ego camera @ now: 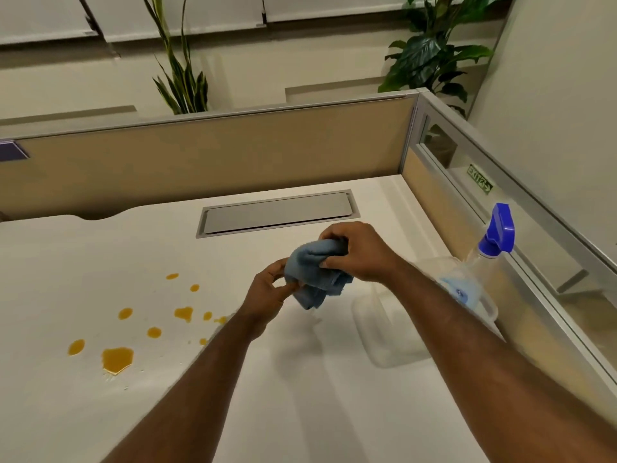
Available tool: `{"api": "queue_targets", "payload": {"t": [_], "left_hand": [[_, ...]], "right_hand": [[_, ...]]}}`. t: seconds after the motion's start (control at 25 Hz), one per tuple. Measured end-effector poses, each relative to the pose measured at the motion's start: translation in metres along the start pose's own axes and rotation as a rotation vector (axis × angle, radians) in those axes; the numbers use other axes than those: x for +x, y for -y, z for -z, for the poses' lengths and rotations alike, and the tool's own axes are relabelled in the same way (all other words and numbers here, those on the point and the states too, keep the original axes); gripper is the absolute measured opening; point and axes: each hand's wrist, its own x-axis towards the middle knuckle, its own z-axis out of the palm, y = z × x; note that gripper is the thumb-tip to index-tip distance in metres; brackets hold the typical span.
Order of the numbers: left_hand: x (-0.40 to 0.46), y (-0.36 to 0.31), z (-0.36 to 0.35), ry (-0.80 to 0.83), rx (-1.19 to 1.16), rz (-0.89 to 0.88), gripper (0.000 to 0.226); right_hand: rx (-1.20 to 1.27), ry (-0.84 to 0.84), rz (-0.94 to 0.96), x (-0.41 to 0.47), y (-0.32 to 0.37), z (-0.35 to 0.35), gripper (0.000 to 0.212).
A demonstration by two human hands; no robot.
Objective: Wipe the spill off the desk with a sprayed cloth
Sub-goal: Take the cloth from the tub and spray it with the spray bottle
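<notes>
A bunched blue cloth [312, 275] hangs above the middle of the white desk [167, 412]. My right hand [357, 252] grips its top from the right. Pinching its lower left edge is my left hand [267, 295]. An orange spill [117, 359] lies in several puddles and drops on the desk's left side, left of my left forearm. A clear spray bottle [480, 272] with a blue trigger head stands at the desk's right edge, beyond my right forearm.
A clear plastic tray [384, 315] lies under my right forearm beside the bottle. A grey cable hatch [277, 212] is set into the desk's far side. Beige partition walls [200, 162] close off the back and the right. Plants stand behind them.
</notes>
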Motion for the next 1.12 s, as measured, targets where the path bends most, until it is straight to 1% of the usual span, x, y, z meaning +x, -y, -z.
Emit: {"api": "queue_targets", "payload": {"t": [0.04, 0.08, 0.16, 0.2, 0.24, 0.32, 0.44, 0.48, 0.6, 0.64, 0.72, 0.76, 0.84, 0.92, 1.0, 1.12], "left_hand": [[0.0, 0.001, 0.001, 0.013, -0.032, 0.047, 0.04], [0.001, 0.001, 0.003, 0.006, -0.134, 0.126, 0.04], [0.004, -0.005, 0.004, -0.03, -0.462, 0.29, 0.032], [0.005, -0.009, 0.004, -0.041, -0.591, 0.34, 0.036], [0.008, -0.012, 0.002, -0.035, -0.654, 0.368, 0.042], [0.013, -0.021, -0.003, -0.002, -0.693, 0.373, 0.056], [0.016, -0.026, -0.015, 0.023, -0.843, 0.347, 0.073], [0.016, -0.025, -0.018, 0.028, -0.905, 0.323, 0.078], [0.019, -0.024, -0.024, 0.036, -1.05, 0.27, 0.103], [0.02, -0.023, -0.025, 0.053, -1.105, 0.248, 0.106], [0.021, -0.026, -0.027, 0.079, -1.202, 0.201, 0.102], [0.021, -0.028, -0.029, 0.093, -1.232, 0.185, 0.103], [0.025, -0.028, -0.033, 0.088, -1.211, 0.162, 0.107], [0.031, -0.022, -0.036, 0.058, -1.156, 0.112, 0.097], [0.033, -0.021, -0.036, 0.082, -1.155, 0.068, 0.086], [0.034, -0.018, -0.034, 0.117, -1.176, 0.012, 0.084]], "right_hand": [[-0.119, -0.027, 0.09, 0.0, 0.003, -0.005, 0.023], [-0.23, -0.065, 0.2, 0.0, 0.004, -0.011, 0.024], [-0.451, -0.134, 0.442, -0.003, 0.0, -0.025, 0.028], [-0.54, -0.155, 0.541, -0.006, -0.004, -0.031, 0.03], [-0.603, -0.159, 0.621, -0.009, -0.008, -0.035, 0.03], [-0.685, -0.137, 0.74, -0.017, -0.013, -0.042, 0.024], [-0.779, -0.09, 0.8, -0.025, -0.012, -0.051, 0.025], [-0.798, -0.083, 0.801, -0.026, -0.01, -0.054, 0.029], [-0.815, -0.081, 0.791, -0.028, -0.004, -0.058, 0.041], [-0.809, -0.089, 0.778, -0.029, -0.003, -0.056, 0.045], [-0.762, -0.162, 0.729, -0.036, -0.004, -0.05, 0.056], [-0.715, -0.236, 0.696, -0.04, -0.006, -0.047, 0.061], [-0.591, -0.483, 0.594, -0.051, -0.012, -0.041, 0.058], [-0.496, -0.8, 0.42, -0.066, -0.026, -0.033, 0.048], [-0.471, -1.064, 0.233, -0.084, -0.047, -0.02, 0.045], [-0.454, -1.292, 0.047, -0.108, -0.081, 0.008, 0.055]]}}
